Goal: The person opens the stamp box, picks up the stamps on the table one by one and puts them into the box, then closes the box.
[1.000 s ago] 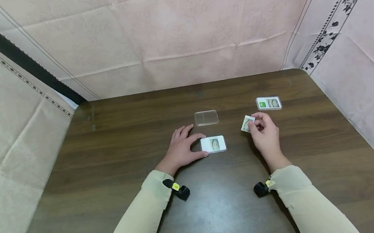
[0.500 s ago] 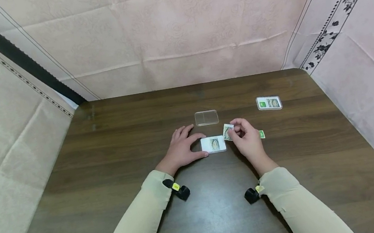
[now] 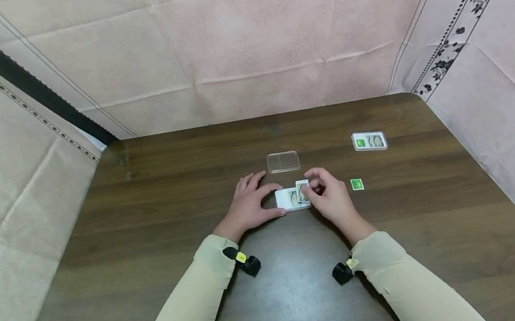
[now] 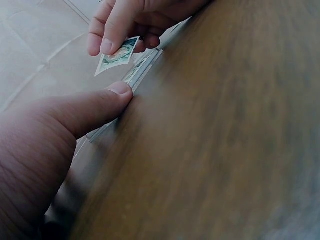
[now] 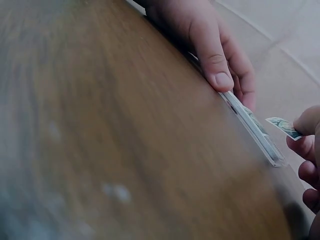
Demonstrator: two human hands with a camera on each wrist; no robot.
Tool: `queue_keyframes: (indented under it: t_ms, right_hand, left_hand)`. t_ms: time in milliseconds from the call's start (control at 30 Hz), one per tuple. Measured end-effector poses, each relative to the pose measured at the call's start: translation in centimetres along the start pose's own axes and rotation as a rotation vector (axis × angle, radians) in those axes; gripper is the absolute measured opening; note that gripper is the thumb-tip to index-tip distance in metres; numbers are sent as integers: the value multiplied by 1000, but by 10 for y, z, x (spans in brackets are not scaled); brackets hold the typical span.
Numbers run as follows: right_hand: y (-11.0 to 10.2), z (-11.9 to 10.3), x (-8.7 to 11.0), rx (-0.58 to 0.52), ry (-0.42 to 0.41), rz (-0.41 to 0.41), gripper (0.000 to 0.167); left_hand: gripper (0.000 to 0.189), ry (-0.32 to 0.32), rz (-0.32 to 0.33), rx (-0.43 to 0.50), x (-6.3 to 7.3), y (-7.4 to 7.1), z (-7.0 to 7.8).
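A clear flat case with a white insert lies on the table, a stamp on its right half. My left hand holds the case at its left end, thumb on the near edge and index finger on the far one. Between thumb and fingers of my right hand is a second greenish stamp, held just above the case's right end. In the right wrist view this pinched stamp is tilted and apart from the case. A small green stamp lies right of the right hand.
Beyond the case lies a transparent lid. Farther right is another case with a green stamp and a larger greyish one on white. The brown wooden table ends at a pale cloth backdrop.
My right hand has moved left with the pinched stamp, from beside the far-right case to over the case in my left hand. This uncovers the small green stamp. The left hand stays put.
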State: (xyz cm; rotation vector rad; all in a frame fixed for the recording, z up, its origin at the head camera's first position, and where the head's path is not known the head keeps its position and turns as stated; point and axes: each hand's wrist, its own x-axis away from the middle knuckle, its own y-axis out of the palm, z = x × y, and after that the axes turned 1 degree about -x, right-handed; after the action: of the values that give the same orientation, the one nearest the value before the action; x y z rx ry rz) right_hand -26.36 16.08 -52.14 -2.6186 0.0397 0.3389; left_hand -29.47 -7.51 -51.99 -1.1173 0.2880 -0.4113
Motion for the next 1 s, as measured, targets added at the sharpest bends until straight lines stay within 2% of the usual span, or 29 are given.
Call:
queue_keyframes:
  t_ms: [533,1000]
  right_hand:
    - [3,-3,-2,84,35,-62,32]
    - [5,-1,-3,257,-31,-97,26]
  left_hand:
    - [57,1,-5,-4,0,0,-1]
    - [56,15,9,2,0,1,-3]
